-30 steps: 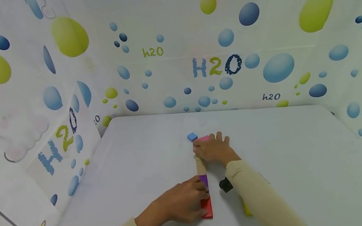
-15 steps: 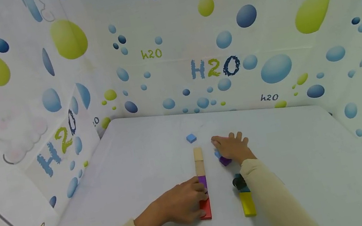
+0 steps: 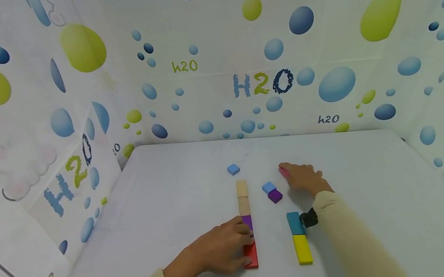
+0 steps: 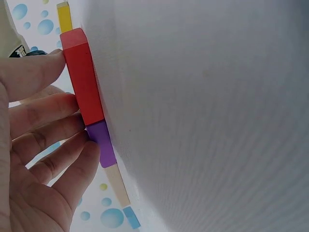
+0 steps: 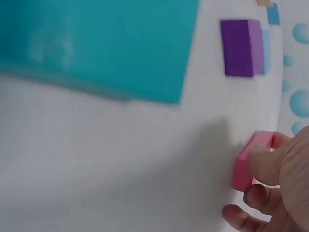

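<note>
A straight row on the white table has a red block (image 3: 250,256) nearest, then a purple block (image 3: 246,222) and two plain wooden blocks (image 3: 243,197) end to end. My left hand (image 3: 219,250) rests on the near part of the row; in the left wrist view its thumb touches the red block and its fingertips lie along the red and purple blocks, all from one side. Right of the row, my right hand (image 3: 306,180) pinches a pink block (image 5: 243,170) between thumb and fingers, at or just above the tabletop.
A small blue block (image 3: 233,169) lies beyond the row. Between row and right hand sit another blue block (image 3: 269,187) and a small purple block (image 3: 275,196), touching. A teal block (image 3: 295,223) and yellow block (image 3: 302,249) form a line beside the right wrist.
My right hand has moved right with the pink block, away from the row's far end, uncovering the wooden, small blue and purple, teal and yellow blocks. The left hand stays put.
</note>
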Demonstrator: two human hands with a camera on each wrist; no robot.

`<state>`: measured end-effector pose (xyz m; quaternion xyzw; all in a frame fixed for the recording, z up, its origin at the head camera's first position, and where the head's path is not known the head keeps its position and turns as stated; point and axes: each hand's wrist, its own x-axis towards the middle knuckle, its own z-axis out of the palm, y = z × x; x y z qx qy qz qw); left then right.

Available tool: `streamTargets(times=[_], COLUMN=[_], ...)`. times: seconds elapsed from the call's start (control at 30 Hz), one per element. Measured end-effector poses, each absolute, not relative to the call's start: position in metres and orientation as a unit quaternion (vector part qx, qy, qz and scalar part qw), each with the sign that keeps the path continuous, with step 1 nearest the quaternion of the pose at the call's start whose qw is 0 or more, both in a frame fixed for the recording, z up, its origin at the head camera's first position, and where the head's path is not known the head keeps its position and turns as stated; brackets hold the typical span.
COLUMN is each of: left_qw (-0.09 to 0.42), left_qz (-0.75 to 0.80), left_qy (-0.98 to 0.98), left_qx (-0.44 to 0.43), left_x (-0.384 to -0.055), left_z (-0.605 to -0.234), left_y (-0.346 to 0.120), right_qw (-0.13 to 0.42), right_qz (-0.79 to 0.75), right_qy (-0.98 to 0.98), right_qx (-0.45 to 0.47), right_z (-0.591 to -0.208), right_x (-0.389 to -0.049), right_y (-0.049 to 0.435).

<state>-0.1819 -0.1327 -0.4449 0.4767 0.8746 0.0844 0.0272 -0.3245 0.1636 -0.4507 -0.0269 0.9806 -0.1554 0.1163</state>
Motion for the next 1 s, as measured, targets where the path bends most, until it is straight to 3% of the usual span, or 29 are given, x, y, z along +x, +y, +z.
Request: streamTargets(times=[0.3, 0.63, 1.0], left_qw=[0.021, 0.031, 0.040], left_qz=[0.089, 0.092, 0.092], left_qy=[0.873, 0.874, 0.874], left_qx=[0.479, 0.477, 0.476], left_x=[-0.182, -0.185, -0.184], left_z=[-0.446, -0.446, -0.446], left_y=[-0.134, -0.134, -0.134], right_qw=[0.141, 0.120, 0.084], right_qz=[-0.166, -0.237, -0.259], right_qy=[0.975, 0.964, 0.962], right_qx=[-0.034, 0.033, 0.018], right_z=[-0.449, -0.449, -0.449], right_x=[-0.327, -0.311, -0.301], right_y=[0.192, 0.213, 0.215])
